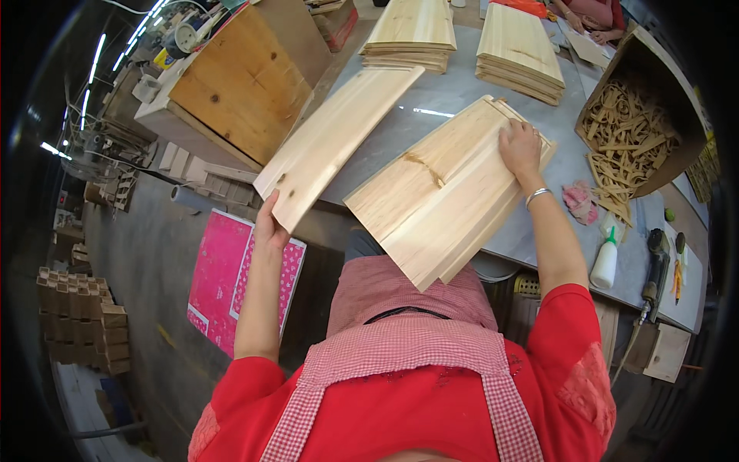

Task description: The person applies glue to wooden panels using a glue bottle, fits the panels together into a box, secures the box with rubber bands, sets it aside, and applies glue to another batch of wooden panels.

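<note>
A pale wooden panel slants up and away on the left, its far end over the grey tabletop. My left hand is closed on its near lower corner, thumb on the upper face. In front of me, a few overlapping wooden boards lie fanned out, their near ends jutting past the table edge above my lap. One has a dark knot. My right hand is on the far right end of the upper board, fingers curled around its edge; the fingertips are partly hidden.
Two board stacks stand at the back. To the right are a box of tan strips, a pink cloth, a white bottle and a black tool. A wooden cabinet stands left; another person's hands show far right.
</note>
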`<state>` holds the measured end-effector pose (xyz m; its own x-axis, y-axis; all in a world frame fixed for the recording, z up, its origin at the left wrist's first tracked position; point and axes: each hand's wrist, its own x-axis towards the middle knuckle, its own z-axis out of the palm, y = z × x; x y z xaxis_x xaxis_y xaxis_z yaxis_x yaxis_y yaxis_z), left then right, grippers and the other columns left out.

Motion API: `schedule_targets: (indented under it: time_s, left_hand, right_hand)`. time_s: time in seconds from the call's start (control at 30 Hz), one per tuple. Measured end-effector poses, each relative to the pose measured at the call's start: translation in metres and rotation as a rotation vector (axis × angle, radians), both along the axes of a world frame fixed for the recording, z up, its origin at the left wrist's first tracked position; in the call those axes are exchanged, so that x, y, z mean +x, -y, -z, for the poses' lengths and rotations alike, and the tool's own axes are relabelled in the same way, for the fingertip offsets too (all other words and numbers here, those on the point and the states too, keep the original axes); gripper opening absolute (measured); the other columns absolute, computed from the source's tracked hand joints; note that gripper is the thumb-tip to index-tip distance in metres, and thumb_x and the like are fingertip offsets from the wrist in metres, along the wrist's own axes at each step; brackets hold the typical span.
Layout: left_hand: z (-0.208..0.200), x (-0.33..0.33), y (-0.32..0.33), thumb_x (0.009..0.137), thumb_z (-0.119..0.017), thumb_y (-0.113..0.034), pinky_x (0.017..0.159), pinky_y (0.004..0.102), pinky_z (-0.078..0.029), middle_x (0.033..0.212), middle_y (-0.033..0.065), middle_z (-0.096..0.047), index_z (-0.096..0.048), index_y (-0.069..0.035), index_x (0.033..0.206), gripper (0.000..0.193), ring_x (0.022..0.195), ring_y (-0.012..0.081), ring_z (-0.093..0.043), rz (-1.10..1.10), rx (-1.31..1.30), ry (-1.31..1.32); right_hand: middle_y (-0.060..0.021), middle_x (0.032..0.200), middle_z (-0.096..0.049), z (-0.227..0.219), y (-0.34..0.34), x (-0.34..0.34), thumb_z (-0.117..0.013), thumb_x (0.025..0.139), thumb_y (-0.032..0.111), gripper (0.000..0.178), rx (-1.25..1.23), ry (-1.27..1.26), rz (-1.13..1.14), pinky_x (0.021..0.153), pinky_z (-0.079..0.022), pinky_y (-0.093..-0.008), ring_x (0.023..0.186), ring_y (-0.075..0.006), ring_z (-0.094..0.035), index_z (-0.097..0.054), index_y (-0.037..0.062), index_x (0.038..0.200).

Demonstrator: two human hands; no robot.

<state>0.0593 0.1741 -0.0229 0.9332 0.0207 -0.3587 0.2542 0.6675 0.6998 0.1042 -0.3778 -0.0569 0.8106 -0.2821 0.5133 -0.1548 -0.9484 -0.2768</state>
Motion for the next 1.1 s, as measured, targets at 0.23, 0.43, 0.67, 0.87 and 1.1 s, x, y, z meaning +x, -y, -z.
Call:
schedule_targets:
  time_s: [0.23, 0.43, 0.67, 0.87, 1.1]
  left_hand:
    - [-0.030, -0.087, 0.045, 0.094, -0.065, -0.024, 0.107, 0.0476, -0.046, 0.139, 0.0165, -0.055, -0.044, -0.003, 0.143, 0.058, 0.125, 0.0323, -0.056, 0.055, 0.027, -0.047]
    - [-0.002, -0.130, 0.088, 0.092, -0.068, -0.024, 0.108, 0.0434, -0.045, 0.137, 0.0163, -0.056, -0.043, 0.001, 0.142, 0.061, 0.126, 0.0294, -0.055, 0.199, 0.032, -0.107]
    - [-0.002, -0.133, 0.097, 0.092, -0.070, -0.020, 0.105, 0.0417, -0.047, 0.137, 0.0156, -0.055, -0.041, 0.002, 0.142, 0.061, 0.125, 0.0267, -0.056, 0.248, 0.226, -0.166]
    - [-0.018, -0.134, 0.105, 0.093, -0.067, -0.015, 0.106, 0.0384, -0.044, 0.137, 0.0124, -0.053, -0.039, -0.001, 0.143, 0.059, 0.125, 0.0243, -0.053, 0.226, 0.534, -0.021]
    - [-0.103, -0.127, 0.054, 0.086, -0.067, 0.000, 0.103, 0.0408, -0.046, 0.130, 0.0117, -0.058, -0.046, -0.002, 0.138, 0.057, 0.119, 0.0259, -0.058, -0.045, 0.334, 0.377]
  right_hand:
    - [-0.0208, 0.116, -0.064, 0.006, 0.019, 0.008, -0.060, 0.090, 0.032, 0.038, 0.092, 0.026, -0.044, 0.099, -0.045, -0.0464, 0.112, -0.0382, -0.059, -0.067, 0.0048, 0.117]
    - [-0.0252, 0.121, -0.063, -0.037, 0.036, 0.010, -0.058, 0.093, 0.033, 0.045, 0.555, 0.158, -0.094, 0.100, -0.045, -0.0433, 0.117, -0.0378, -0.058, -0.065, -0.0006, 0.121]
    - [-0.0241, 0.114, -0.067, -0.068, -0.052, 0.017, -0.060, 0.090, 0.031, 0.041, 0.144, -0.266, -0.241, 0.094, -0.050, -0.0447, 0.110, -0.0398, -0.063, -0.066, -0.0029, 0.112]
    - [-0.0252, 0.106, -0.069, -0.101, -0.090, 0.013, -0.060, 0.088, 0.033, 0.039, 0.148, -0.368, -0.207, 0.091, -0.051, -0.0479, 0.103, -0.0413, -0.065, -0.066, -0.0017, 0.105]
    - [-0.0234, 0.108, -0.069, -0.195, -0.108, 0.017, -0.064, 0.089, 0.031, 0.045, 0.433, 0.010, -0.351, 0.090, -0.052, -0.0450, 0.102, -0.0337, -0.067, -0.060, 0.0006, 0.123]
